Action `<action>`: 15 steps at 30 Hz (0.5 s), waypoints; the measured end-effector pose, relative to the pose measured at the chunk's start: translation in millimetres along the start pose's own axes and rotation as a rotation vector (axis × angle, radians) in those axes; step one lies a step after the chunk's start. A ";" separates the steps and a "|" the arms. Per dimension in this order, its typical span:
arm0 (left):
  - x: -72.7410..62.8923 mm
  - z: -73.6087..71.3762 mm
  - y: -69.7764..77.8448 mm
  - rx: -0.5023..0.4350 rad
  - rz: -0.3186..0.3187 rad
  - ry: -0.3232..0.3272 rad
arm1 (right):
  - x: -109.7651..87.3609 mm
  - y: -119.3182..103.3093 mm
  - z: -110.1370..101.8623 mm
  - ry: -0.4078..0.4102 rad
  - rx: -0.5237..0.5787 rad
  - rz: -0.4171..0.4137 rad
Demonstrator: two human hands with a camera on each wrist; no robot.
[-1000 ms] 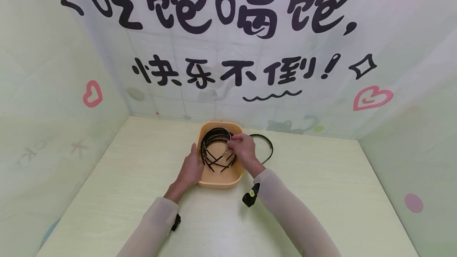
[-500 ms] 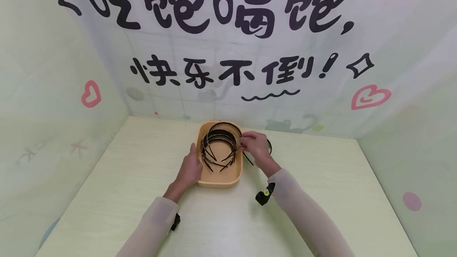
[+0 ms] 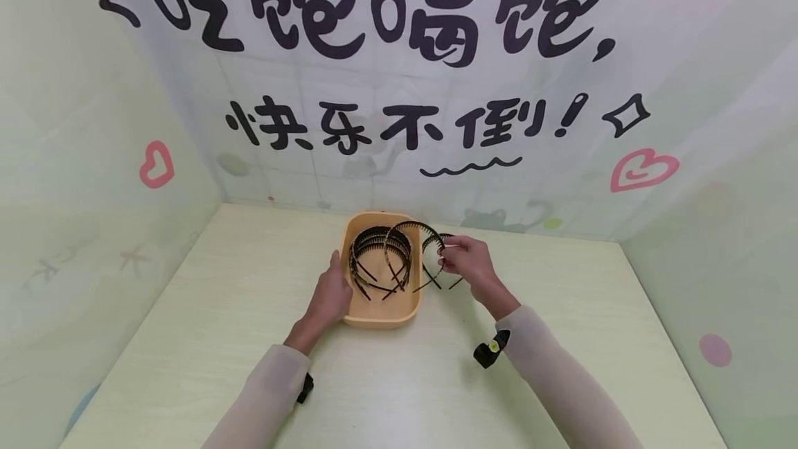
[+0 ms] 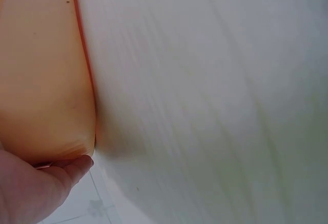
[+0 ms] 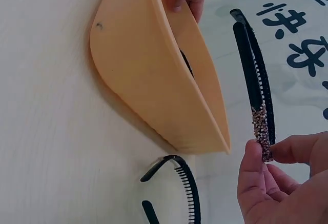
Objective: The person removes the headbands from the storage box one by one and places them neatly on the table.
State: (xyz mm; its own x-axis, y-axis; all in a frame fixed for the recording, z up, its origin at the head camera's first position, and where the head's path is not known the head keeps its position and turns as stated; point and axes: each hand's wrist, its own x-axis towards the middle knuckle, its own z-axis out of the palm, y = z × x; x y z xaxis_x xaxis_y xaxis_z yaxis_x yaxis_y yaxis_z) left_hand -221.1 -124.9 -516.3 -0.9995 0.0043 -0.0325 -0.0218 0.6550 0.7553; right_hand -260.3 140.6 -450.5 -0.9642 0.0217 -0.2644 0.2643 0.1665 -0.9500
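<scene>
My right hand [image 3: 470, 265] pinches a black toothed headband [image 5: 260, 124] between thumb and fingers at a glittery, stone-covered stretch. In the head view this headband is held up over the right rim of an orange plastic bin [image 3: 382, 323]. Several dark headbands [image 3: 376, 230] lie nested inside the bin. My left hand [image 3: 330, 293] grips the bin's left side, thumb at the rim; its fingers [image 4: 77, 170] press the outer wall in the left wrist view. Another black toothed headband [image 5: 190, 188] lies on the table right of the bin, partly behind my right hand in the head view.
The pale wooden table [image 3: 249, 352] meets a printed cloth backdrop [image 3: 299, 179] close behind the bin. Cloth walls also stand at the left and right. A black wrist device [image 3: 491, 350] sits at my right cuff.
My right hand has drawn the headband up out of the bin and to the right, over its rim. My left hand stays on the bin.
</scene>
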 end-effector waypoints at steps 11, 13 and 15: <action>-1.7 -1.5 0.0 0.014 0.001 0.004 | -7.3 17.6 -23.3 -0.050 -0.019 0.012; -1.7 -2.0 0.5 0.013 0.001 0.002 | -9.5 20.1 -28.1 -0.061 -0.036 0.007; -1.9 -2.6 1.1 0.010 -0.003 -0.002 | -12.2 22.0 -33.3 -0.074 -0.054 0.000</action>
State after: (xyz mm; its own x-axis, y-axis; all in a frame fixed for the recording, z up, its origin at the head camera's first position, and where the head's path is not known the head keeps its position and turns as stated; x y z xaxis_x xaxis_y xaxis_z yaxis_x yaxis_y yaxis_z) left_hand -219.4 -126.2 -513.7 -0.9993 0.0036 -0.0361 -0.0247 0.6622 0.7489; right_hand -243.5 176.8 -462.6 -0.9593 -0.0503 -0.2779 0.2608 0.2199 -0.9400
